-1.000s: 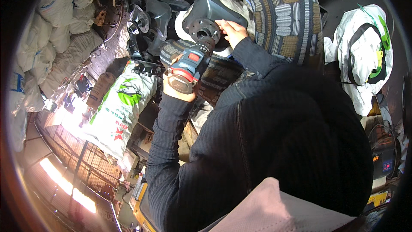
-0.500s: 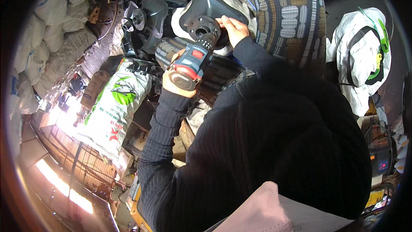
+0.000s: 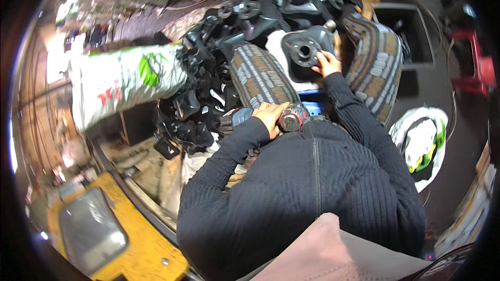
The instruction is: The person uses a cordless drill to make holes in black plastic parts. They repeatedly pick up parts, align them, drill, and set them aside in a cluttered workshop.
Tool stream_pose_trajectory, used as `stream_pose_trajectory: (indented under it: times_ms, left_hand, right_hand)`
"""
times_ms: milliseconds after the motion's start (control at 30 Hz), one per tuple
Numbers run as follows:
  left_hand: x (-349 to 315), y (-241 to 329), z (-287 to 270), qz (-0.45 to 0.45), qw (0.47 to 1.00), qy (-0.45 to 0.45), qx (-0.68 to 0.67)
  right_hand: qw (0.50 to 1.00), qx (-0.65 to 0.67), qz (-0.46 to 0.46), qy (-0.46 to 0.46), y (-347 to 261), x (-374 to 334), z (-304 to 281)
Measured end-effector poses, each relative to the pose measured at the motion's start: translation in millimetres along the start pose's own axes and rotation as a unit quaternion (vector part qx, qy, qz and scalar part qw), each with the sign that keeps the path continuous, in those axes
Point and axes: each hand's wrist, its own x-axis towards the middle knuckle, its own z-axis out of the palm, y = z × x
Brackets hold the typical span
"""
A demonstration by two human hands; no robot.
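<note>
Across my lap lies a cordless drill, dark blue with a red-ringed end (image 3: 293, 118). My left hand (image 3: 269, 118) is closed around it, hiding its middle. Between my knees stands a black flanged part (image 3: 304, 52), with a round hub, a central hole and a wider plate below. It is against a white sack or cloth (image 3: 277, 42). My right hand (image 3: 327, 64) pinches the right edge of its hub, fingertips partly hidden. The drill is apart from the part. Something flat and blue (image 3: 312, 105) shows between my thighs.
Several similar black parts (image 3: 250, 13) are heaped ahead and to the left. A white printed sack (image 3: 130, 80) lies left, above a yellow machine panel (image 3: 135, 234). To the right are a dark bin (image 3: 424, 34), a red stool (image 3: 479, 65) and an open white sack (image 3: 419, 140).
The drill has come away from the part's hub and down to my lap with my left hand. My right hand stays at the hub. The view has swung, showing more floor on the right.
</note>
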Motion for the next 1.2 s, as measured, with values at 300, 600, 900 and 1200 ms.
stream_pose_trajectory:
  times_ms: [300, 600, 900, 1200]
  left_hand:
    - [27.4, -79.6, -2.4, -0.044, 0.797, 0.342, -0.496]
    - [22.5, -189.5, -37.3, -0.124, 0.595, 0.514, -0.606]
    - [142.8, -346.5, -27.2, -0.28, 0.547, 0.523, -0.591]
    - [108.5, -365.1, 28.6, -0.221, 0.795, 0.322, -0.465]
  right_hand:
    - [0.938, -0.028, -0.208, -0.274, -130.3, -71.0, 38.9]
    - [0.921, -0.17, -0.198, -0.288, -125.6, -101.5, 102.3]
    - [0.922, -0.135, -0.36, 0.032, -154.9, -86.6, -96.6]
    - [0.989, -0.026, -0.145, 0.028, -172.7, -49.6, -179.6]
